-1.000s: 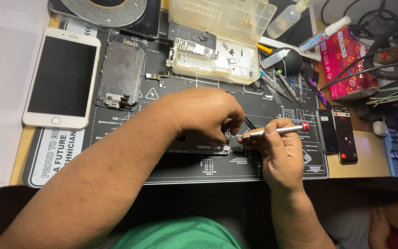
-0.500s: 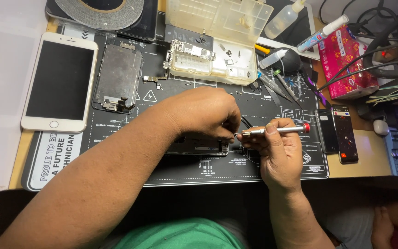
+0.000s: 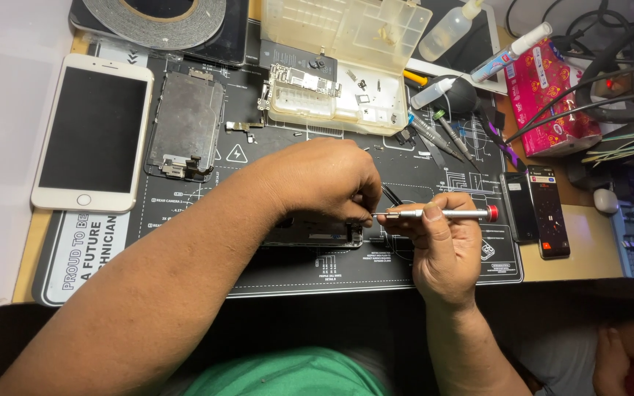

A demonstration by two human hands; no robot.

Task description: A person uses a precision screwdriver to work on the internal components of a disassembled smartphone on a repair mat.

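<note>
The phone frame [image 3: 317, 233] lies on the black mat [image 3: 273, 264], pinned under our left hand [image 3: 324, 180] (fingers pinched together at its edge). Our right hand [image 3: 442, 246] clamps the screwdriver [image 3: 434, 214]; we should keep it level and steady.

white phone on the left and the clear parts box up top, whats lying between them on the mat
In the head view, a grey metal phone plate lies flat on the black mat between the white phone and the clear parts box, with a small loose bracket beside it.
</note>
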